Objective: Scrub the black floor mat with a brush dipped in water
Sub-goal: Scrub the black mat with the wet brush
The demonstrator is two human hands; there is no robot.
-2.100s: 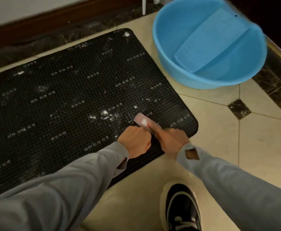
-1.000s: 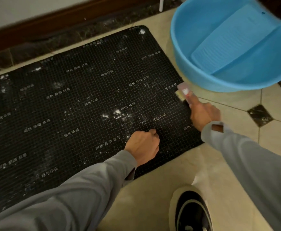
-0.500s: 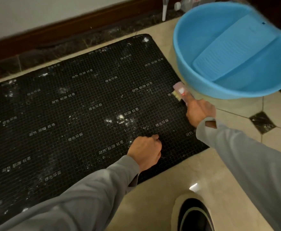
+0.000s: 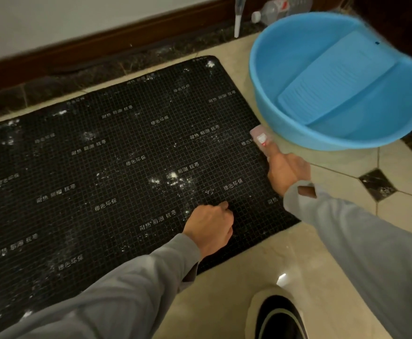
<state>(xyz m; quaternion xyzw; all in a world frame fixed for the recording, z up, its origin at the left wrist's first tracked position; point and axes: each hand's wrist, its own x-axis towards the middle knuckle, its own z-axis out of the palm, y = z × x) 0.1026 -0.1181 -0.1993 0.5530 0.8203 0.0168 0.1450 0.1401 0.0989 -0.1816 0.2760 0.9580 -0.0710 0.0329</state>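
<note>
A black floor mat (image 4: 107, 172) with a fine white grid, printed characters and white specks lies on the tiled floor. My right hand (image 4: 286, 171) grips a small pink brush (image 4: 260, 138) at the mat's right edge, just below the blue basin (image 4: 283, 133). My left hand (image 4: 210, 228) is a closed fist pressed on the mat near its front right corner, holding nothing. The basin holds a blue washboard (image 4: 337, 81) leaning inside it.
Beige tiles (image 4: 346, 231) with dark diamond insets lie to the right. My black shoe (image 4: 280, 319) stands at the bottom. A dark baseboard (image 4: 117, 42) runs along the wall behind; a plastic bottle (image 4: 273, 11) and a white pole (image 4: 238, 20) are beyond the basin.
My right hand carried the brush from the mat's front right corner up along the right edge toward the basin. The left fist stayed pressed on the mat.
</note>
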